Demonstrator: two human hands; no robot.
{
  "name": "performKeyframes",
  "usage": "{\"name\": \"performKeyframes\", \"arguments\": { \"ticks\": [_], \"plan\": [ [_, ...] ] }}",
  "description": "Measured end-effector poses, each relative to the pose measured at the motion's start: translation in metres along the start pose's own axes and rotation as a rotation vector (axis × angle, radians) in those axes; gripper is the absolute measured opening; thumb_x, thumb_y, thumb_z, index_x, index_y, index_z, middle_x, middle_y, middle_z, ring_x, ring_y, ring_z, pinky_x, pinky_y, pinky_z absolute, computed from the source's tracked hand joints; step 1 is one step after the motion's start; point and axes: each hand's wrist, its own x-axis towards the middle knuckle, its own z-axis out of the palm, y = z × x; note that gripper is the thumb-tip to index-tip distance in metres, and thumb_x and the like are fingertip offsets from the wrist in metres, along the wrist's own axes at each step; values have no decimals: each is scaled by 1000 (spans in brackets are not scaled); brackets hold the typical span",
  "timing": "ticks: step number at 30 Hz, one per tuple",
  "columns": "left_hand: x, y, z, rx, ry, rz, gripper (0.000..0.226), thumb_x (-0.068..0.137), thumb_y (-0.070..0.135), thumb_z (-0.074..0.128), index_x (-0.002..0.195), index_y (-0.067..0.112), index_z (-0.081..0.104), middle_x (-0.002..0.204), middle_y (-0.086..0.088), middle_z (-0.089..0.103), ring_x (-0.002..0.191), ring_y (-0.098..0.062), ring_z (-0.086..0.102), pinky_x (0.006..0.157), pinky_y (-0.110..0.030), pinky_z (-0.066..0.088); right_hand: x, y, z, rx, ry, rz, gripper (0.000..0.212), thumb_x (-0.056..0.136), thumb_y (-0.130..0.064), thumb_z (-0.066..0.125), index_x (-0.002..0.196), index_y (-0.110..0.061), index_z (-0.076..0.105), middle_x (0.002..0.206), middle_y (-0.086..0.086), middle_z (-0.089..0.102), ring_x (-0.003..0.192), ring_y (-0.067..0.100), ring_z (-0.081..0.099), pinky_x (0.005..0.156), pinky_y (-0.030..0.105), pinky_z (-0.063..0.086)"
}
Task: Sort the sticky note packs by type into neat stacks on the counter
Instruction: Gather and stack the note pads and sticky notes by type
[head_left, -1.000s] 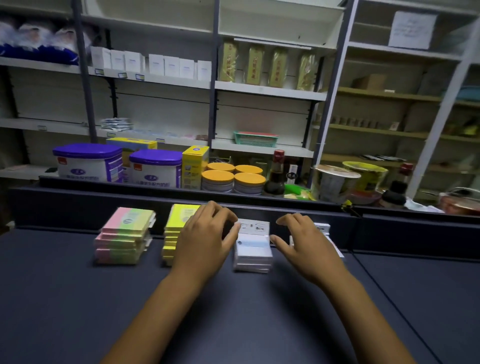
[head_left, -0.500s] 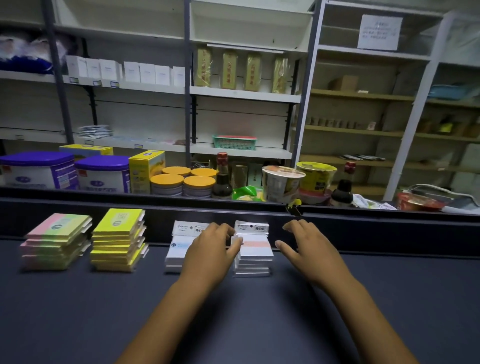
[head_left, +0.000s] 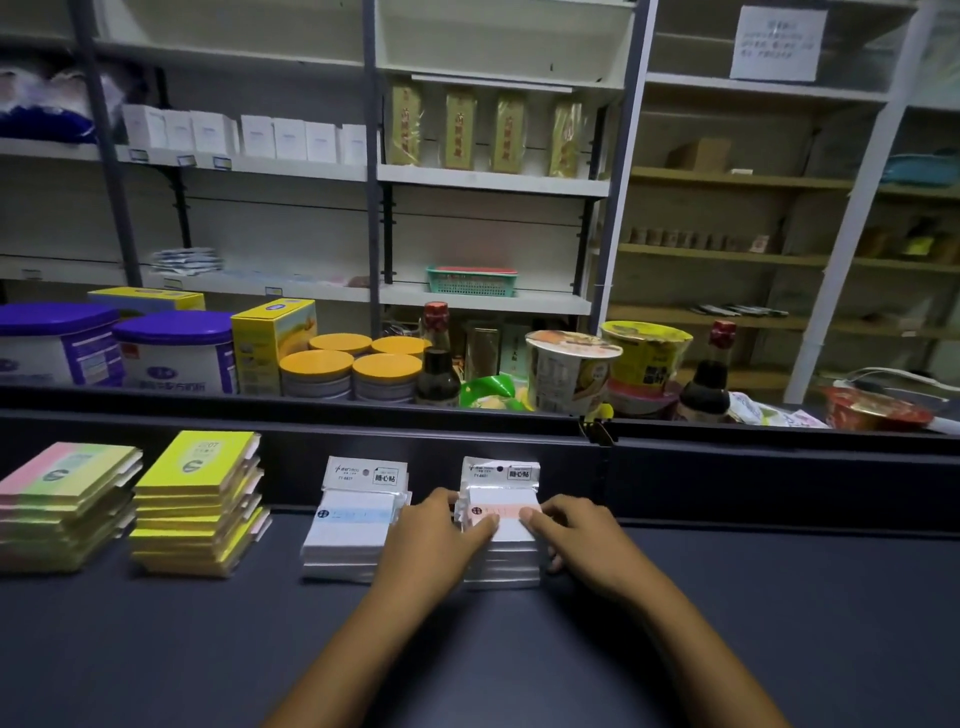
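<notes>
1. On the dark counter, four stacks stand in a row.
2. Farthest left of the pink-banded stack sits the pastel stack, then the yellow stack.
3. Just left: the blue-banded stack.
4. Left hand and right hand flank the pink-banded stack, fingers curled against its sides, thumbs on top.

Four stacks of wrapped sticky note packs in a row across the lower half of the frame.

At far left lies a stack of pastel pink-and-green gradient packs, its layers slightly fanned; just right of it a taller stack of bright yellow packs, also a little askew. At centre sits a squared stack of white packs with a blue stripe and, close beside it, a stack of white packs with a pink stripe, header cards upright at the back.
</notes>
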Motion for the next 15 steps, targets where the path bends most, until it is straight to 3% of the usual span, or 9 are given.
{"name": "performKeyframes", "arguments": {
  "ticks": [3,5,7,10,12,15],
  "plan": [
    [0,-2,1,-26,20,-27,61,80,56,70,129,23,55,101,5,73,100,-17,66,90,-36,52,1,1,5,129,53,10,23,94,-36,65,96,-14,72,84,-1,72,66,7,69,64,17,57],
    [-1,-2,2,-75,38,-22,72,78,52,74,138,21,49,98,9,72,100,-15,66,91,-36,52,0,4,9,238,106,11,19,90,-29,71,101,-13,73,89,1,75,81,12,72,76,33,62],
    [-1,-1,2,-220,68,-9,85,73,39,82,145,17,42,101,11,70,95,-10,67,89,-36,55,-1,5,11,327,155,-6,28,86,-20,76,112,-13,69,94,4,75,90,17,72,80,39,62],
    [0,1,4,-343,66,83,90,70,17,85,148,13,40,120,1,58,99,-9,64,90,-21,52,0,6,8,431,197,-108,53,79,-3,80,126,-16,58,105,5,71,94,11,70,80,25,58],
    [-1,3,6,-319,82,174,84,72,9,81,145,16,42,126,-1,49,110,-10,58,93,-11,42,1,9,6,404,203,-200,54,77,4,79,125,-15,60,112,6,66,98,4,68,81,15,53],
    [-4,0,11,-389,55,247,73,75,-4,73,140,18,47,130,-2,45,116,-7,55,100,-14,43,3,16,12,315,194,-247,54,76,7,78,122,-16,61,117,5,55,108,9,65,87,16,54]
  ]
}}
